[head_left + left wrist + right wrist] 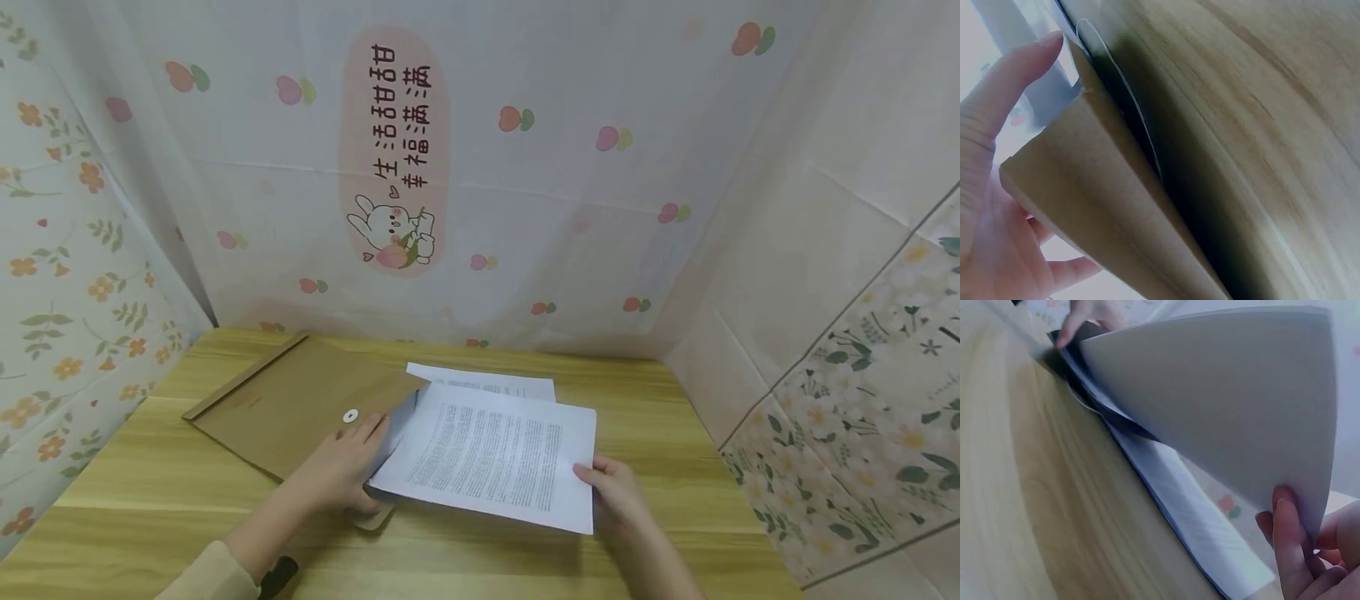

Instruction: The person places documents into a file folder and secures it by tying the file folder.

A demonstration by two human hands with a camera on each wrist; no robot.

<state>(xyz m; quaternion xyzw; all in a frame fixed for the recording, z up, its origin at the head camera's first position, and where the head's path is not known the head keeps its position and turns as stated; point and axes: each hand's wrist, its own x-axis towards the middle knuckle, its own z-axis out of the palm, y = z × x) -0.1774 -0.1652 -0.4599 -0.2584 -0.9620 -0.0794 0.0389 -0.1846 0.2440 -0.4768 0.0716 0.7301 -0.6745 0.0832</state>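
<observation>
On the far left hangs a white cloth with orange flowers, beside a wood-grained desk. The brown envelope lies slantwise on the desk's left side, its folded end far left and its mouth facing right. A pale sleeve leads to the left hand, whose grip pinches the envelope near its mouth, close to a white round button; the left wrist view shows the thumb across the edge from the fingers, and a thin string curving beside it. In the middle, a printed stack of paper is held up at a tilt, its left end at the envelope's mouth; how far it reaches inside, I cannot tell. Behind it, partly covered, another printed sheet lies on the desk. The right hand has its grip pinching the stack's right edge, thumb on the printed face and fingers beneath. Farther right hangs a cloth with white flowers.
</observation>
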